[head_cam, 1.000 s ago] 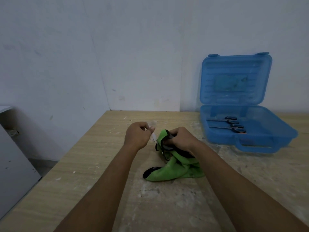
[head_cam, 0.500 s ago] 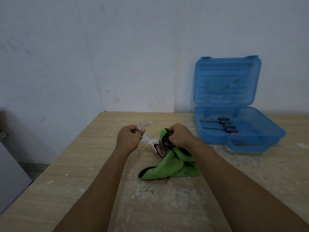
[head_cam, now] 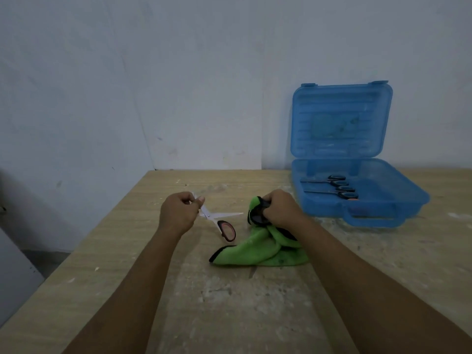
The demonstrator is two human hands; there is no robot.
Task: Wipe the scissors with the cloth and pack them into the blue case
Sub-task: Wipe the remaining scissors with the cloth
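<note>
My left hand [head_cam: 178,213] grips an open pair of scissors [head_cam: 217,218] just above the table. One steel blade points right toward the cloth, and a black-and-red handle loop hangs low right of my fist. A bunched green cloth [head_cam: 263,251] with black trim is gripped at its top by my right hand [head_cam: 281,209], while its lower part lies on the table. A small gap separates the blade tip from the cloth. At the back right, the blue case [head_cam: 370,218] stands open with its lid upright and two pairs of scissors [head_cam: 332,186] inside.
The wooden table [head_cam: 229,302] is dusty and scuffed. Its left edge drops to the floor, and a white wall stands behind it. A grey panel [head_cam: 12,272] sits at the far left below table height.
My hands have drawn apart. The scissors came left out of the cloth and now show opened. The right hand kept hold of the cloth.
</note>
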